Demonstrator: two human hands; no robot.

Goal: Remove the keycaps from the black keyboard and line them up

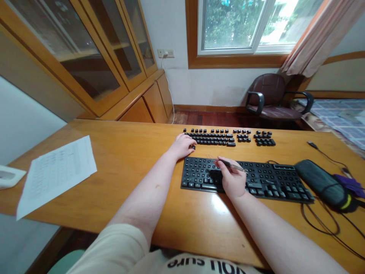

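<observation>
A black keyboard [199,167] lies in front of me, many of its keys stripped off; the bottom row and the right-hand block still carry keycaps. Behind it, loose black keycaps [211,140] stand in rows on the desk. My left hand [182,146] rests at the left end of these rows, thumb and fingers closed around a keycap [193,147]. Over the middle of the keyboard, my right hand [234,180] grips a slim pen-like tool [230,164], slanted, with its front end toward the left. Fine thread-like lines show near that end, too thin to make out.
Printed sheets [58,171] lie on the left of the wooden desk [128,152], beside a white object [10,177]. At the right are a dark pouch [323,182], a purple item [346,185], a USB plug [313,145] and loose cables. An armchair [266,95] stands beyond.
</observation>
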